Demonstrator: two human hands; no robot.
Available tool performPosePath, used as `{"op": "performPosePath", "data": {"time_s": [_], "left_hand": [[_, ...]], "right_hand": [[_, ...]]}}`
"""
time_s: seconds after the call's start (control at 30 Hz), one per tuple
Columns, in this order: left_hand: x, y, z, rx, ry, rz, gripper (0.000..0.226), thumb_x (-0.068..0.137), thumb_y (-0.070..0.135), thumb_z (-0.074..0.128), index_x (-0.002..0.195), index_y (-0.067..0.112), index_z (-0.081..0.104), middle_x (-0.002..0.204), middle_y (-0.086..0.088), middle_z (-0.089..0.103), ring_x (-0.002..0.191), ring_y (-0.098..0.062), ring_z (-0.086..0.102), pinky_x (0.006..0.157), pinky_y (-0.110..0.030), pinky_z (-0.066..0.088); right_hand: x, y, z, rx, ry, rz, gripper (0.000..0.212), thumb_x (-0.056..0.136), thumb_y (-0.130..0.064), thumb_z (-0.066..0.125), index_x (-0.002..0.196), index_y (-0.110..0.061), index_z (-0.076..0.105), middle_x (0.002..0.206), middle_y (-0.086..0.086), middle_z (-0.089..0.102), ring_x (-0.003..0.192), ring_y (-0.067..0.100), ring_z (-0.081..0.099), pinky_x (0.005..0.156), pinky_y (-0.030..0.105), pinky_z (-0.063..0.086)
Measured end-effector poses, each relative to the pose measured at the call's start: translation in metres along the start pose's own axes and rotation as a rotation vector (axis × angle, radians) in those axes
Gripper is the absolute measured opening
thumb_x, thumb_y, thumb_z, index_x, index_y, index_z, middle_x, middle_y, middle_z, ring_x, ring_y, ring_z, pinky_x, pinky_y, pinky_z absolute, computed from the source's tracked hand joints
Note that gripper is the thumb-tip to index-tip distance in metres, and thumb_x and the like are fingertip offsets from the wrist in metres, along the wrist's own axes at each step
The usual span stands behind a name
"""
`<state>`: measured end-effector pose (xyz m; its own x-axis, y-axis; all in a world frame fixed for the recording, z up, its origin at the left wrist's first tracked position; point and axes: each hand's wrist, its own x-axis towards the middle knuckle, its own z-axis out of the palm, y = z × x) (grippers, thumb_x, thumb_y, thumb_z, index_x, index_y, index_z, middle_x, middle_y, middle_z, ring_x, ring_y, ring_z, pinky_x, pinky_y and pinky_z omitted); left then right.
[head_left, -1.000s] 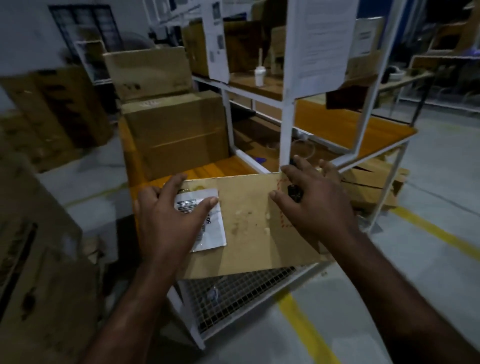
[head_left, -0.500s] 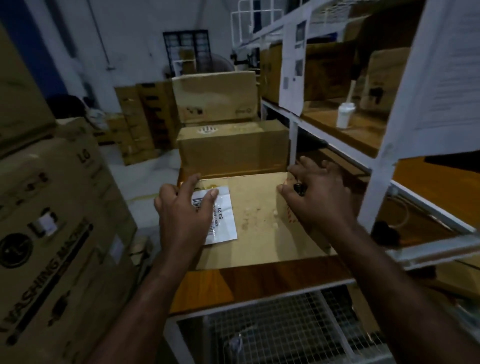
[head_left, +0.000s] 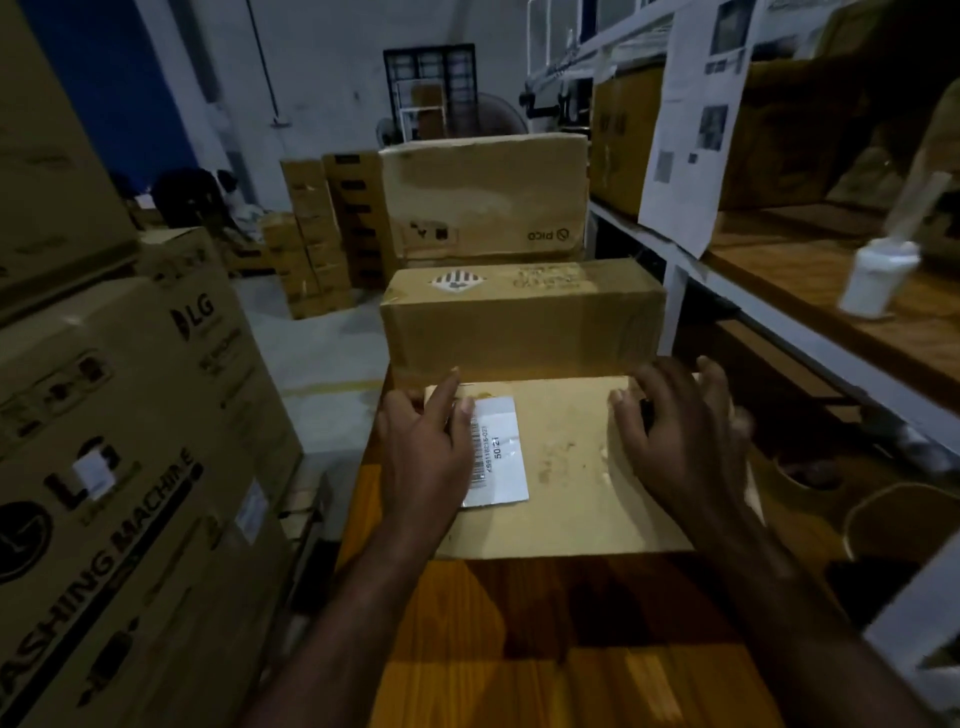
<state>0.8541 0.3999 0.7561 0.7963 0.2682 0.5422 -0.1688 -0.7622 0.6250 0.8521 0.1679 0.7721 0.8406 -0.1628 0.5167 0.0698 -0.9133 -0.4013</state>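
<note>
nearest the camera, a bare wooden shelf board (head_left: 571, 623) carried the flat carton (head_left: 566, 467), which lay level on it with its far edge just short of, or touching, a taped box (head_left: 519, 322); the gap could not be judged. the left hand (head_left: 423, 462) lay on the carton's left part, fingers fairly straight, thumb resting on a white barcode label (head_left: 498, 452), pressing rather than clasping. the right hand (head_left: 680, 447) was spread over the carton's right edge; its fingers were blurred, and a small dark object showed under the forefinger, so it could not be told whether this hand gripped anything. judgement: the step in hand was seating the carton on the shelf, well advanced, with the carton already bearing on the board. the next move would call for a level push to square it against the taped box, then both hands lifted away without dragging the label. the taped box bore a diamond hazard sticker (head_left: 457, 280), and a taller box (head_left: 483, 192) stood behind it. washing machine cartons (head_left: 130, 441) stood to the left; a white rack (head_left: 675, 291) to the right held a white bottle (head_left: 878, 275) and hanging papers (head_left: 691, 119).
</note>
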Motion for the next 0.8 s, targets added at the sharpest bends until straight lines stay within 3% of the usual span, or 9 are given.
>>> {"op": "performPosePath", "data": {"time_s": [0.17,0.33,0.43,0.5,0.57,0.67,0.8], "left_hand": [[0.013,-0.005,0.006,-0.001,-0.001,0.118,0.041,0.096,0.035,0.055,0.134,0.022,0.061,0.136,-0.005,0.044,0.126,-0.022,0.037,0.097,-0.033,0.041],[0.028,-0.010,0.012,0.029,-0.021,0.185,0.037,0.091,0.037,0.059,0.123,0.020,0.067,0.134,-0.001,0.047,0.126,-0.021,0.036,0.097,-0.041,0.047],[0.035,-0.011,0.015,0.025,-0.030,0.164,0.033,0.088,0.035,0.062,0.118,0.022,0.065,0.131,-0.001,0.047,0.124,-0.020,0.037,0.095,-0.043,0.048],[0.037,-0.011,0.016,0.018,-0.043,0.163,0.032,0.088,0.036,0.062,0.118,0.024,0.063,0.131,0.001,0.045,0.125,-0.018,0.036,0.096,-0.040,0.048],[0.041,-0.010,0.017,0.024,-0.060,0.153,0.032,0.089,0.037,0.062,0.119,0.026,0.062,0.132,0.003,0.042,0.127,-0.015,0.034,0.098,-0.037,0.046],[0.046,-0.010,0.018,0.022,-0.094,0.129,0.029,0.090,0.035,0.063,0.117,0.026,0.061,0.132,0.004,0.041,0.127,-0.013,0.032,0.097,-0.030,0.042],[0.056,-0.007,0.022,-0.041,-0.064,0.064,0.023,0.091,0.021,0.061,0.113,0.021,0.065,0.125,0.002,0.048,0.120,-0.011,0.039,0.092,-0.019,0.031]], "right_hand": [[0.020,-0.002,0.014,-0.086,0.006,0.017,0.038,0.096,-0.051,0.042,0.129,-0.033,0.052,0.146,-0.006,0.045,0.146,0.028,0.024,0.104,0.065,0.028],[0.038,-0.006,0.021,-0.104,-0.003,0.039,0.042,0.097,-0.051,0.043,0.133,-0.032,0.055,0.152,-0.002,0.042,0.148,0.026,0.020,0.112,0.065,0.018],[0.049,-0.016,0.025,-0.017,0.051,-0.025,0.040,0.095,-0.046,0.051,0.128,-0.026,0.061,0.143,0.000,0.052,0.143,0.023,0.030,0.117,0.060,0.015],[0.056,-0.033,0.029,0.091,0.092,-0.139,0.037,0.093,-0.046,0.051,0.119,-0.024,0.066,0.127,-0.001,0.062,0.127,0.019,0.046,0.110,0.053,0.032],[0.061,-0.058,0.035,0.204,0.047,-0.224,0.034,0.093,-0.047,0.052,0.113,-0.025,0.069,0.109,-0.007,0.064,0.108,0.012,0.050,0.094,0.044,0.042],[0.066,-0.081,0.050,0.198,-0.089,-0.307,0.032,0.091,-0.050,0.052,0.109,-0.030,0.070,0.096,-0.012,0.056,0.095,0.010,0.045,0.087,0.041,0.038],[0.070,-0.072,0.065,0.120,-0.094,-0.401,0.036,0.085,-0.052,0.051,0.108,-0.032,0.069,0.097,-0.009,0.052,0.098,0.016,0.045,0.087,0.039,0.032]]}}
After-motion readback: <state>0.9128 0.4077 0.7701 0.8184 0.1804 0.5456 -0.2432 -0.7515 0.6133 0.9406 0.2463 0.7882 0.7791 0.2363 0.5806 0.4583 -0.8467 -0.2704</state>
